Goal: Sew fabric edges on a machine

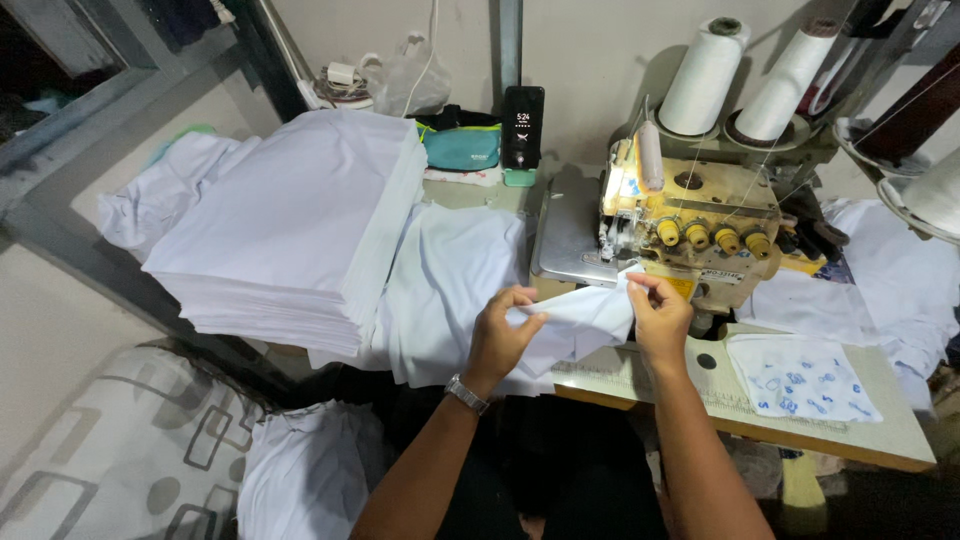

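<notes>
— What's that between my fingers (520, 298)?
— Soft matt white cloth (575, 325), smooth, lightly creased.
— And the machine?
— My overlocker (690, 225) is yellowed painted metal, dull and worn, with glossy plastic knobs (712, 238).
— The bench (830, 425)?
— Pale, smooth laminate; my watch (467, 394) band is shiny metal.

The sewing table (800, 425) holds a yellow sewing machine (690, 230) near its back edge, a tall stack of white cloth (300, 230) at its left end, and a dotted cloth (800, 378) near its front right corner.
</notes>
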